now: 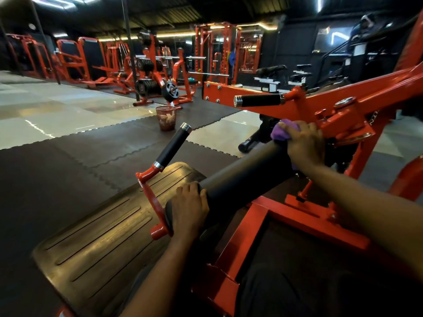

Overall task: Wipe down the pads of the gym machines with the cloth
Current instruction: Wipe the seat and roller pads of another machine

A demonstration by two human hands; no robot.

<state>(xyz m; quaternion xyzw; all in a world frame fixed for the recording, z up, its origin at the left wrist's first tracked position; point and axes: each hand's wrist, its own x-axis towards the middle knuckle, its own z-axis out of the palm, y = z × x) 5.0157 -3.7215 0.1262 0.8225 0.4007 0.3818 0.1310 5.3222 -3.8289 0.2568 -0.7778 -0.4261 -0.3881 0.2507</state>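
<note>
Dim gym, orange machines on rubber floor mats (68, 179). One purple cloth (280, 131), soft, light and easy to bunch, sits wadded under the right hand (304, 145), whose fingers curl over it at the far end of the one black roller pad (240, 177). The pad looks like firm, smooth foam, best steadied at its end, where the left hand (190, 207) wraps the near end. Two black grips alongside: near grip (172, 145), far grip (258, 100).

L hand (190, 207) close in, fingers curled over roller pad (242, 177) end. R arm stretched fwd, R hand (304, 145) palm down, fingers bunched round cloth (280, 133).
</note>
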